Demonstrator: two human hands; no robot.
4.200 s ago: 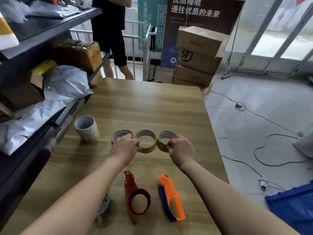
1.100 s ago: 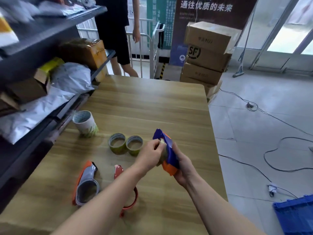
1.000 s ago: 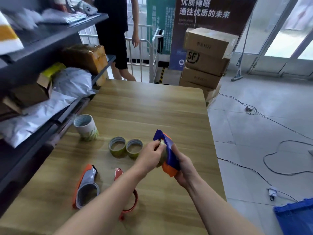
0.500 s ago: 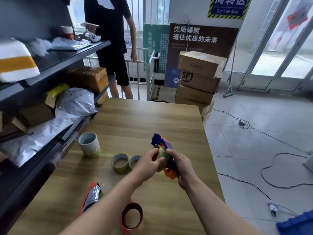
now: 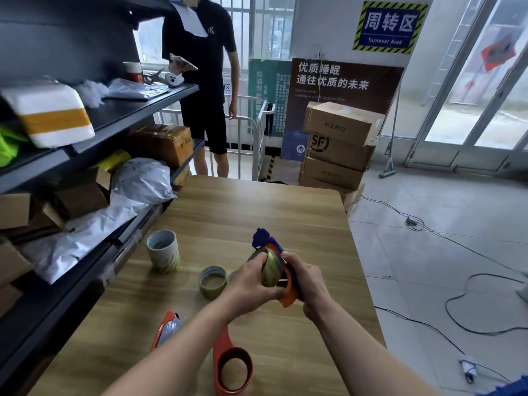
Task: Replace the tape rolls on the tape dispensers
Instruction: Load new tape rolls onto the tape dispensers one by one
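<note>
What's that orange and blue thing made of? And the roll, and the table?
The orange-and-blue tape dispenser looks like moulded plastic: bright solid colours, smooth edges. The tape roll looks like glossy yellowish-green film, probably plastic. The table shows wood grain under a smooth sheen: wood or printed laminate, hard to tell.

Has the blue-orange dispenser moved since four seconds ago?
Yes. It lay beside the red dispenser; now the blue-orange dispenser is lifted, beyond it, right of the loose roll.
</note>
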